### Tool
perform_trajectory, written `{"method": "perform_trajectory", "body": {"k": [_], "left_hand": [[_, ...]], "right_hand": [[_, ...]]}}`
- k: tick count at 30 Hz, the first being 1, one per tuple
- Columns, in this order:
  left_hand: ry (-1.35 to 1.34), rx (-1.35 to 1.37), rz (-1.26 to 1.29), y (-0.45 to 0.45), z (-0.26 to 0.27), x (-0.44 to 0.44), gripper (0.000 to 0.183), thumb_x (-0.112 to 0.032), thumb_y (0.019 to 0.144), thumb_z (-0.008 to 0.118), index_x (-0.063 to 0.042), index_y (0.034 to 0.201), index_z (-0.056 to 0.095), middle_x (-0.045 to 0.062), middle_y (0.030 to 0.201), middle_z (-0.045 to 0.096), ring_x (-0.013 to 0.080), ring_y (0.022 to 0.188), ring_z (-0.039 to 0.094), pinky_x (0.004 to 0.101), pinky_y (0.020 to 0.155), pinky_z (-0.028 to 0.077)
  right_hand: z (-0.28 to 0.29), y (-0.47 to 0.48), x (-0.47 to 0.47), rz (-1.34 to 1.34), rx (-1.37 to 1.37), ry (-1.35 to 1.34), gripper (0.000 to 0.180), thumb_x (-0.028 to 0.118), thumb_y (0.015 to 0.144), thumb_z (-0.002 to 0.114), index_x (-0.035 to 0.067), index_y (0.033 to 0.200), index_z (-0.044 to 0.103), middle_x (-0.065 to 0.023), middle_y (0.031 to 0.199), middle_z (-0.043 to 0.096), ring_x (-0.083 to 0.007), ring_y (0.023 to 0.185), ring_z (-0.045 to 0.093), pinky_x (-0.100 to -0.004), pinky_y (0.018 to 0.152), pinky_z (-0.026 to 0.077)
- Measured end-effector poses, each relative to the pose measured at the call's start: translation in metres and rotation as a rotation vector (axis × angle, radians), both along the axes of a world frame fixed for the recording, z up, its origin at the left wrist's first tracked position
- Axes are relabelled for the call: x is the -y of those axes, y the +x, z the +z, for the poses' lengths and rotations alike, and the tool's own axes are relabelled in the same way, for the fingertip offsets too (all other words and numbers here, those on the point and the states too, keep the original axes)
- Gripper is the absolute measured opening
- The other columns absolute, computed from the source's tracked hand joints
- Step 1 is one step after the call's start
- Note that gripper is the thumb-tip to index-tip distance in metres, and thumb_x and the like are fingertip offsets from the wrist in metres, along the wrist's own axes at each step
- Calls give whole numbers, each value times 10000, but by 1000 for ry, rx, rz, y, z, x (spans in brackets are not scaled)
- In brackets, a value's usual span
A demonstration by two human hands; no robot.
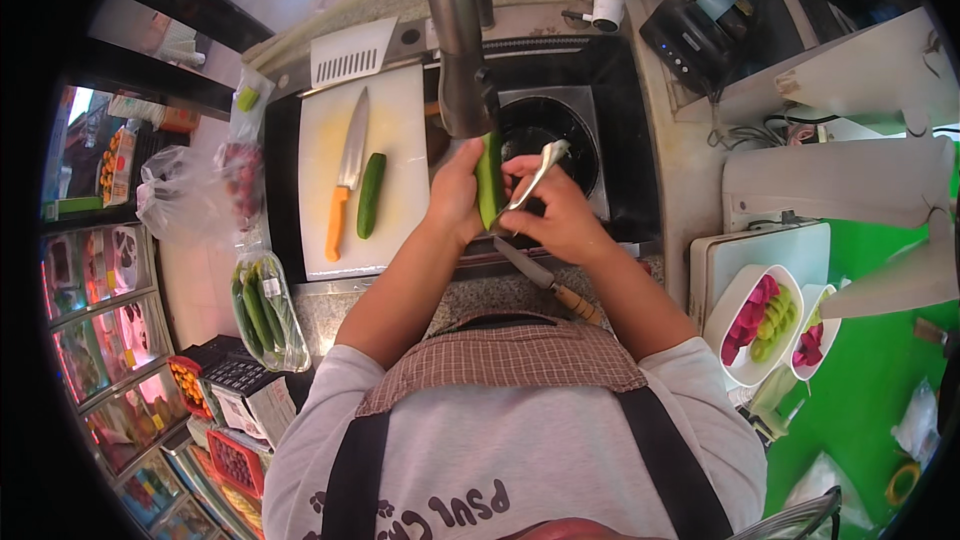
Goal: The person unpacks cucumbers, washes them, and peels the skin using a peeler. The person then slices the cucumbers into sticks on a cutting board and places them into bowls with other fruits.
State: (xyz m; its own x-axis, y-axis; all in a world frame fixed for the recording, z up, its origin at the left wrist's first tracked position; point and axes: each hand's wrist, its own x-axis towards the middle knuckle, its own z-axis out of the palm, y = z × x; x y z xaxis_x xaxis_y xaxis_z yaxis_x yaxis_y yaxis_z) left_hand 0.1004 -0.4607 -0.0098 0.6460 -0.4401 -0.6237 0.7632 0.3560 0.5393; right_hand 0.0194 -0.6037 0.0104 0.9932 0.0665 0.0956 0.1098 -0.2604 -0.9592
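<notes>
Over the black sink [626,120], my left hand [456,187] grips a cucumber [489,184] whose visible side is pale green, as if partly peeled. My right hand [559,214] is closed on a metal peeler [538,178], its lower end close against the near end of the cucumber. Whether the blade touches the skin cannot be made out. To the left, a white cutting board [401,109] bears a chef's knife [351,157] with an orange handle and a dark green cucumber [371,196]. A smaller knife [536,266] with a wooden handle lies at the sink's near edge.
A steel faucet [459,52] rises just beyond my hands. Left of the board are a wrapped tray of cucumbers [266,307] and a bag of red fruit [241,180]. A white slotted rack [351,56] stands behind it. White tubs of cut fruit [754,326] sit at right.
</notes>
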Motion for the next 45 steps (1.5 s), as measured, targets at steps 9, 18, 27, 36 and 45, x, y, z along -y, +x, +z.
{"method": "perform_trajectory", "body": {"k": [9,18,27,36,45], "left_hand": [[-177,-85,-44,-12,-3,2,357,-308,1007,313,-67,1165,523,108,977,619,223,785,633,377,695,552],[-135,-16,-174,-36,25,-9,315,-281,984,385,-171,1264,478,71,826,572,185,618,543,312,549,465],[-96,-166,-25,-5,-3,-5,406,-378,987,372,-23,954,567,97,775,580,210,636,576,339,542,496],[-49,-71,-132,-21,16,-1,314,-295,997,353,-92,1135,548,54,828,594,163,614,566,287,520,481],[-24,-47,-149,-25,14,-12,347,-361,976,412,-57,1006,577,56,794,575,179,583,537,302,519,461]], "right_hand": [[12,-1,-6,8,-10,-148,284,222,678,773,2,810,652,-116,1152,491,-293,1046,492,-366,859,453],[-15,57,46,-514,-183,-102,265,196,720,751,-11,804,608,-106,953,547,-214,800,576,-313,699,456],[22,-1,-1,-46,140,-92,233,172,691,760,28,824,633,-123,1139,525,-256,1041,527,-361,914,427],[-4,20,9,-161,-46,-103,298,263,671,777,13,736,629,-186,1366,402,-359,1209,429,-409,986,373],[-8,44,44,-497,6,129,351,186,733,747,-23,980,609,-143,1209,514,-242,961,572,-355,853,459]]}}
